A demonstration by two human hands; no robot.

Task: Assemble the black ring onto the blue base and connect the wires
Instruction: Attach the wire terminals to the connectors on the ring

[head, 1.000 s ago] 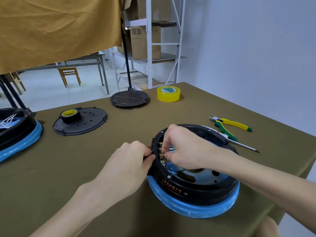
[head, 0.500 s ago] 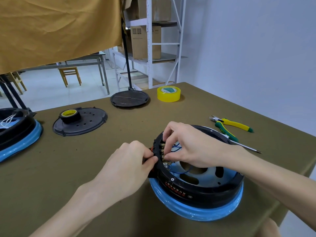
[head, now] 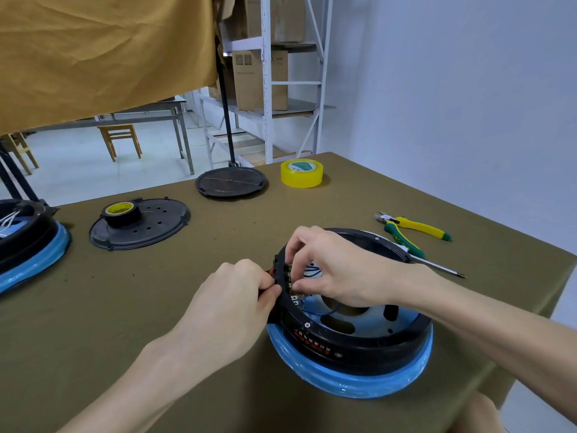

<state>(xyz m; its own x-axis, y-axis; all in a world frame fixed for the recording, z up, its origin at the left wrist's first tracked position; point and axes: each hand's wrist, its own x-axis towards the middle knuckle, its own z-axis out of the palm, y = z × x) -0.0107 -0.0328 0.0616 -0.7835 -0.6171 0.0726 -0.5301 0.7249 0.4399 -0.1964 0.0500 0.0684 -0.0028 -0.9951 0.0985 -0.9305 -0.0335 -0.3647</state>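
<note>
two hands at black ring (head: 359, 348) on blue base (head: 359, 385), left hand (head: 231, 304) pinching its outer rim, right hand (head: 337, 270) pinching inside

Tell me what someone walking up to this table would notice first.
Front and centre, both hands work at the near-left rim of the black ring, which sits on the bright blue base: the left hand pinches the rim from outside while the right hand reaches inside toward the blue wires. Next comes the yellow tape roll at the far edge, then the yellow-and-green pliers to the right.
</note>
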